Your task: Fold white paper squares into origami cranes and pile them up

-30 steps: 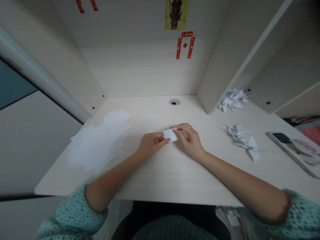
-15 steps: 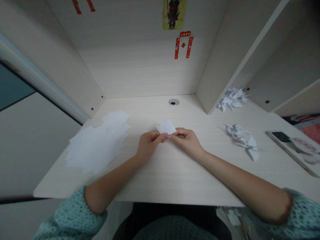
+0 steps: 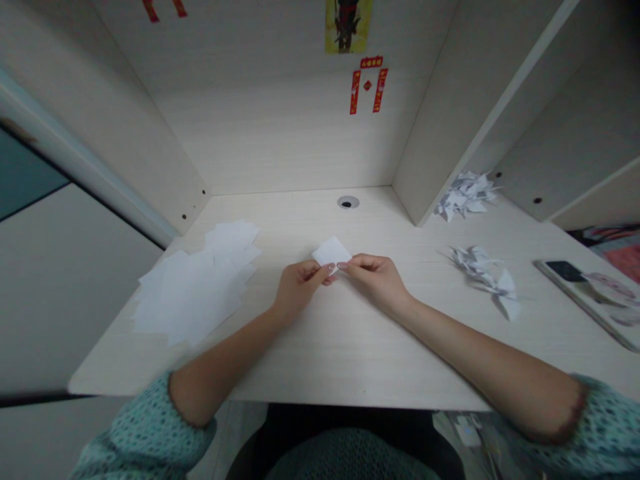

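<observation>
A small folded piece of white paper is held just over the middle of the desk, one corner pointing away from me. My left hand pinches its near left edge between thumb and fingers. On the near right edge, my right hand grips the same paper with thumb and forefinger. Both thumbs lie close together at the near corner, and the fingertips beneath the paper are partly hidden.
A spread of white paper sheets lies left. To the right are several folded paper pieces, with a larger heap behind the upright divider. A phone rests far right. The desk has a cable hole at the back.
My right thumb has shifted slightly right and up along the paper's near edge, parting a little from the left thumb. Both hands still hold the paper. The view has tilted slightly.
</observation>
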`<state>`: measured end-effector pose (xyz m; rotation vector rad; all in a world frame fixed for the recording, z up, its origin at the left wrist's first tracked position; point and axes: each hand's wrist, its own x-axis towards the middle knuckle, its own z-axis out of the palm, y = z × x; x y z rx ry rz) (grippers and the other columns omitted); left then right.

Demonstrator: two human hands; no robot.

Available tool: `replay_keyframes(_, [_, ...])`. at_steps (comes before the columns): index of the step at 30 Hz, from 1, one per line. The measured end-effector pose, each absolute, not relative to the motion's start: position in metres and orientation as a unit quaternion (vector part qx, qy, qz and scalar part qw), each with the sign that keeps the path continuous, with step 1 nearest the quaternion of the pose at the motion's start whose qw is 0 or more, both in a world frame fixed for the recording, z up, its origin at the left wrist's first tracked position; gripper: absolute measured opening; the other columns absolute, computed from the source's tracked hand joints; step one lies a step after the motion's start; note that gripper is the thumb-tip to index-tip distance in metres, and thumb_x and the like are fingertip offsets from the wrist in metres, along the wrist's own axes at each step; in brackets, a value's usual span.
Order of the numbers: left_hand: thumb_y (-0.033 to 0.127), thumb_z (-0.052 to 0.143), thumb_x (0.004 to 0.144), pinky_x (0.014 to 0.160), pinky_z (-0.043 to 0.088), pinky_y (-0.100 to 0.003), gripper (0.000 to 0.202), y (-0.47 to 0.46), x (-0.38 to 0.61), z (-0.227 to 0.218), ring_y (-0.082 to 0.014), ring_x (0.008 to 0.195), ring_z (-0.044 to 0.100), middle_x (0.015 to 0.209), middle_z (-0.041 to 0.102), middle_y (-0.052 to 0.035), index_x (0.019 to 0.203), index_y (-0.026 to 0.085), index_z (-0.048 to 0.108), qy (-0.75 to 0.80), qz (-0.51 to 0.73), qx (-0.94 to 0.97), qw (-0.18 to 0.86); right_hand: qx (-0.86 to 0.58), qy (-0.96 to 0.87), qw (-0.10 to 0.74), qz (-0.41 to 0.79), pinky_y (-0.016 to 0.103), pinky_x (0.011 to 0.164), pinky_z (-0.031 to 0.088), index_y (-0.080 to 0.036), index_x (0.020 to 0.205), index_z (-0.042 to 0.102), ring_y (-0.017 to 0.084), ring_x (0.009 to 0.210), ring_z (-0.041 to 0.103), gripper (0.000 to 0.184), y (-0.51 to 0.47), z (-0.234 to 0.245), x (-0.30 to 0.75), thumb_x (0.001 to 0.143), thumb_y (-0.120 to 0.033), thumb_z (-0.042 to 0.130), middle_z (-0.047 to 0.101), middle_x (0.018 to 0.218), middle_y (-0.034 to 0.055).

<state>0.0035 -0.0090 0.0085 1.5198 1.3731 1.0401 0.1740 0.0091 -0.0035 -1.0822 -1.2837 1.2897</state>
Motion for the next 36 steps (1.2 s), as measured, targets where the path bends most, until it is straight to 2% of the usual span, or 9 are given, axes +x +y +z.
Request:
replay_keyframes(9, [0.046,0.058,0.079,0.057,0.046,-0.025,0.032,-0.009,0.005,0.013,-0.0156,0.064,0.066,0.076,0.074,-0.0049,0.068,0.018,0.067,0.549,0.396,0.594,0.434,-0.443,-0.454,0.528,0.565,0.031,0.066,0.045,-0.020,0.065,0.073,0.016,0.064,0.061,0.018,0.008,-0.001,0.171,0.060,-0.037,0.078,0.071,0.068,0.0020])
replay_keyframes(14, [0.049,0.058,0.079,0.056,0.045,-0.024,0.034,-0.009,0.005,0.012,-0.0149,0.065,0.066,0.076,0.074,-0.0043,0.071,0.018,0.068,0.545,0.390,0.599,0.438,-0.442,-0.464,0.541,0.544,0.033,0.069,0.046,-0.020,0.065,0.072,0.017,0.067,0.060,0.015,0.007,0.000,0.171,0.060,-0.034,0.078,0.071,0.070,0.0026])
replay_keyframes(18, [0.047,0.059,0.079,0.056,0.045,-0.023,0.032,-0.007,0.000,0.014,-0.0141,0.065,0.066,0.076,0.074,-0.0050,0.070,0.017,0.068,0.546,0.400,0.585,0.446,-0.475,-0.421,0.577,0.513,0.029,0.061,0.044,-0.020,0.066,0.071,0.014,0.061,0.055,0.013,0.020,0.001,0.185,0.064,-0.032,0.074,0.068,0.069,0.0029])
replay_keyframes(21, [0.047,0.060,0.078,0.056,0.045,-0.023,0.033,-0.005,-0.003,0.016,-0.0141,0.065,0.065,0.077,0.074,-0.0060,0.066,0.017,0.067,0.555,0.423,0.566,0.439,-0.480,-0.424,0.609,0.468,0.027,0.061,0.044,-0.019,0.068,0.069,0.014,0.065,0.056,0.016,0.029,0.001,0.197,0.066,-0.035,0.071,0.067,0.072,0.0032])
replay_keyframes(25, [0.049,0.059,0.077,0.057,0.046,-0.024,0.035,-0.002,-0.004,0.014,-0.0146,0.064,0.065,0.076,0.074,-0.0063,0.066,0.017,0.067,0.556,0.424,0.563,0.441,-0.453,-0.503,0.548,0.491,0.027,0.061,0.045,-0.019,0.072,0.068,0.014,0.062,0.056,0.024,0.023,0.001,0.190,0.069,-0.043,0.069,0.064,0.066,0.0010])
replay_keyframes(28, [0.050,0.059,0.078,0.059,0.047,-0.024,0.036,-0.003,-0.004,0.010,-0.0149,0.066,0.065,0.076,0.074,-0.0056,0.068,0.017,0.067,0.555,0.408,0.577,0.438,-0.435,-0.558,0.484,0.515,0.029,0.066,0.045,-0.018,0.077,0.070,0.015,0.066,0.058,0.027,0.013,0.000,0.179,0.068,-0.044,0.071,0.070,0.074,0.0029])
replay_keyframes(32, [0.050,0.058,0.079,0.063,0.047,-0.025,0.035,-0.004,-0.004,0.008,-0.0159,0.069,0.065,0.076,0.073,-0.0042,0.073,0.018,0.069,0.548,0.386,0.613,0.419,-0.436,-0.558,0.490,0.508,0.028,0.062,0.043,-0.018,0.074,0.071,0.015,0.064,0.058,0.026,0.008,-0.002,0.174,0.070,-0.044,0.070,0.070,0.073,0.0029])
replay_keyframes(36, [0.051,0.053,0.081,0.065,0.046,-0.024,0.038,-0.005,-0.005,0.009,-0.0157,0.071,0.064,0.072,0.071,-0.0023,0.070,0.017,0.066,0.551,0.407,0.622,0.380,-0.445,-0.573,0.472,0.500,0.026,0.057,0.038,-0.017,0.070,0.069,0.013,0.058,0.055,0.029,0.010,-0.003,0.178,0.070,-0.046,0.069,0.067,0.066,0.0017])
